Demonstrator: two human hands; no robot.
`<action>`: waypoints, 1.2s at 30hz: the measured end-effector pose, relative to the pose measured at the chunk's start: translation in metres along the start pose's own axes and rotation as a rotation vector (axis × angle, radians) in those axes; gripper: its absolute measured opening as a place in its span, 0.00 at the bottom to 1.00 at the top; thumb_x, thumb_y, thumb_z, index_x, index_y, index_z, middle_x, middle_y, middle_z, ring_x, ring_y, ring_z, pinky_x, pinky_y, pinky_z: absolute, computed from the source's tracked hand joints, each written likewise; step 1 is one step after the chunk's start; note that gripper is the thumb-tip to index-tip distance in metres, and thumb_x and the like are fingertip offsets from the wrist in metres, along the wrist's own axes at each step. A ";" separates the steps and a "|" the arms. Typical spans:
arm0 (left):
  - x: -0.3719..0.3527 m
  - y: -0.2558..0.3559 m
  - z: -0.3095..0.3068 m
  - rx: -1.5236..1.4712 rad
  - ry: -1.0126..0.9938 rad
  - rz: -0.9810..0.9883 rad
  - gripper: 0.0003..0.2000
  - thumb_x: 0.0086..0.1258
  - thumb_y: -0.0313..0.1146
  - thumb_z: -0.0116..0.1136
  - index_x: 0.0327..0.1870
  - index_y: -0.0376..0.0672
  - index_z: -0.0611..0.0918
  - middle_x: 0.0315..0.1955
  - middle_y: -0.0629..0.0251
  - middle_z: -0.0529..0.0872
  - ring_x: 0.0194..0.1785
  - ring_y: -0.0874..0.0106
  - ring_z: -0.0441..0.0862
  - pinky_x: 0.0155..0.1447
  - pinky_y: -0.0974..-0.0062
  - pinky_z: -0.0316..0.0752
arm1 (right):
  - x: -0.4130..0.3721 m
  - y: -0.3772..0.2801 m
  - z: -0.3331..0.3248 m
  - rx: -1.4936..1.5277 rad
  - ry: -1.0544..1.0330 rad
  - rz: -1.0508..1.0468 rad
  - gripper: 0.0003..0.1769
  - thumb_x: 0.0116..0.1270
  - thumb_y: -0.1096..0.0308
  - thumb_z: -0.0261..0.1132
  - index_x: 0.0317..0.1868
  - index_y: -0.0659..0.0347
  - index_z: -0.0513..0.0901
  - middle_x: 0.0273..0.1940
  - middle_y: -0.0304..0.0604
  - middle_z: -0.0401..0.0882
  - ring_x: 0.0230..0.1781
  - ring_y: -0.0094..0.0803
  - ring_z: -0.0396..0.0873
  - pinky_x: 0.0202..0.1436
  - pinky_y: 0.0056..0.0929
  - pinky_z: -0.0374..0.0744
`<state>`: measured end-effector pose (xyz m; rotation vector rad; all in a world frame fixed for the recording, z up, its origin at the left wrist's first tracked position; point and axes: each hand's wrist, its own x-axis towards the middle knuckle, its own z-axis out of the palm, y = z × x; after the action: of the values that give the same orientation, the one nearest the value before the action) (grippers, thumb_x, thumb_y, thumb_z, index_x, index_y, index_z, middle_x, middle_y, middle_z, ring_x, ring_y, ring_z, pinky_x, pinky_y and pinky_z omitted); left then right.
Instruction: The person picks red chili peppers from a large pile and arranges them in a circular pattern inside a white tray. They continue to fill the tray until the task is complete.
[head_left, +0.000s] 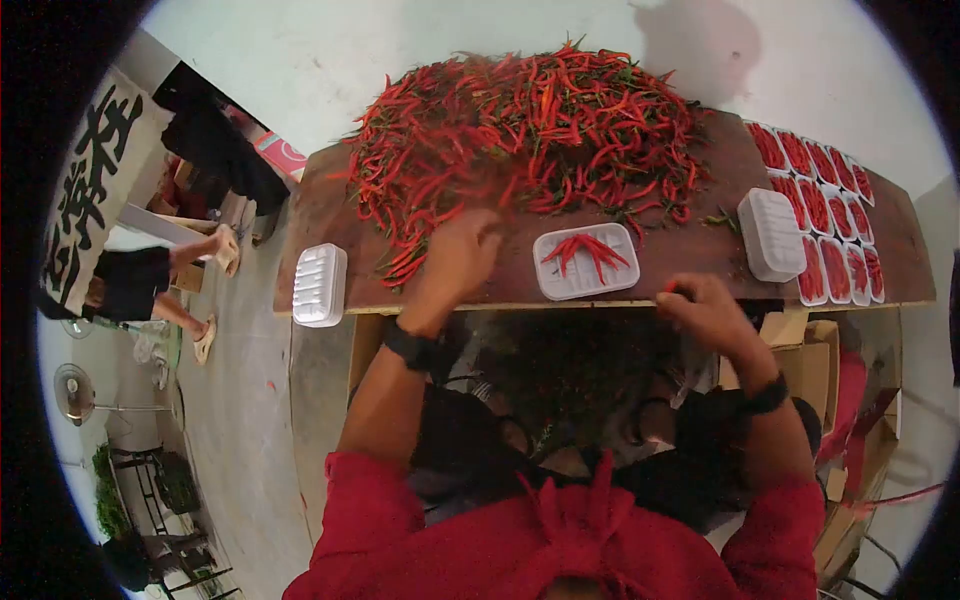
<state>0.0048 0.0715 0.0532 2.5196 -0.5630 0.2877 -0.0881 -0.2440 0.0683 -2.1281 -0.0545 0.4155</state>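
My left hand [462, 258] is over the front edge of a large pile of red chili peppers [600, 120]. Its fingers are curled together, and what they hold, if anything, is hidden. Just beyond it, part of the pile is smeared by motion. A white foam tray [556, 288] lies between my hands at the table's front edge, with several red chilies [585, 255] fanned out in it. To the right of that tray, my right hand [706, 308] is closed, with a small red and dark bit of a chili pepper [674, 288] showing at its fingertips.
A stack of empty white trays [322, 285] stands at the left of the brown table [725, 180], another stack [772, 235] at the right. Beyond it, filled chili trays [812, 270] lie in rows. Cardboard boxes [815, 365] are below right. A person's legs [190, 270] show at left.
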 end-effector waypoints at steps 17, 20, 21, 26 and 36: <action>0.034 -0.020 0.045 0.421 -0.117 -0.218 0.12 0.56 0.36 0.60 0.39 0.41 0.79 0.37 0.54 0.79 0.42 0.54 0.79 0.44 0.58 0.75 | -0.054 0.056 -0.066 -0.759 0.315 0.196 0.15 0.55 0.57 0.64 0.35 0.62 0.83 0.34 0.55 0.81 0.36 0.51 0.79 0.41 0.45 0.76; 0.024 -0.018 0.036 0.369 -0.035 -0.170 0.09 0.55 0.33 0.58 0.36 0.41 0.80 0.36 0.55 0.80 0.40 0.54 0.79 0.43 0.58 0.74 | -0.026 0.045 -0.037 -0.715 0.250 0.061 0.17 0.56 0.56 0.63 0.39 0.60 0.83 0.33 0.55 0.81 0.36 0.52 0.79 0.41 0.47 0.76; 0.021 -0.016 0.031 0.324 0.061 -0.128 0.06 0.54 0.30 0.56 0.32 0.42 0.80 0.34 0.55 0.80 0.38 0.53 0.79 0.41 0.57 0.74 | -0.020 0.039 -0.027 -0.666 0.229 -0.035 0.17 0.57 0.56 0.63 0.38 0.60 0.83 0.32 0.55 0.80 0.35 0.52 0.79 0.41 0.47 0.76; 0.011 -0.001 -0.003 0.225 0.091 -0.039 0.07 0.55 0.32 0.56 0.33 0.41 0.80 0.33 0.55 0.80 0.38 0.54 0.79 0.41 0.59 0.73 | -0.009 -0.011 0.015 -0.577 0.219 -0.154 0.15 0.53 0.64 0.66 0.41 0.62 0.80 0.31 0.51 0.80 0.35 0.51 0.78 0.39 0.43 0.75; -0.038 0.051 0.005 -0.199 -0.536 0.317 0.08 0.57 0.30 0.59 0.36 0.39 0.80 0.30 0.54 0.81 0.37 0.55 0.79 0.42 0.62 0.74 | -0.001 -0.027 0.059 -0.401 0.014 -0.334 0.15 0.56 0.64 0.64 0.43 0.61 0.80 0.34 0.51 0.80 0.37 0.51 0.78 0.40 0.43 0.75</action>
<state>-0.0510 0.0424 0.0609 2.2965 -1.1416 -0.3322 -0.1046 -0.1818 0.0606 -2.4545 -0.5161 0.2007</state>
